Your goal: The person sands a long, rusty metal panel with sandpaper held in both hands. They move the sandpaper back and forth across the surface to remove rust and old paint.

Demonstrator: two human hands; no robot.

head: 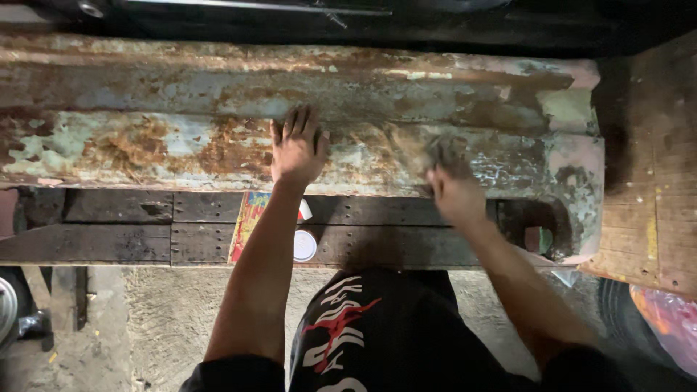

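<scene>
A long rusty metal panel [145,123] with flaking pale green and pink paint lies across a dark wooden bench [109,225]. My left hand [296,149] rests flat on the panel near its middle, fingers spread. My right hand [454,192] is blurred and presses a small dark piece, likely sandpaper [444,154], against the panel's front face to the right of the left hand.
A colourful printed sheet [245,221] and a small round white lid [305,245] lie on the bench under my left arm. A wooden board [653,181] stands at the right. Pink plastic [671,319] lies at lower right, above concrete floor [167,319].
</scene>
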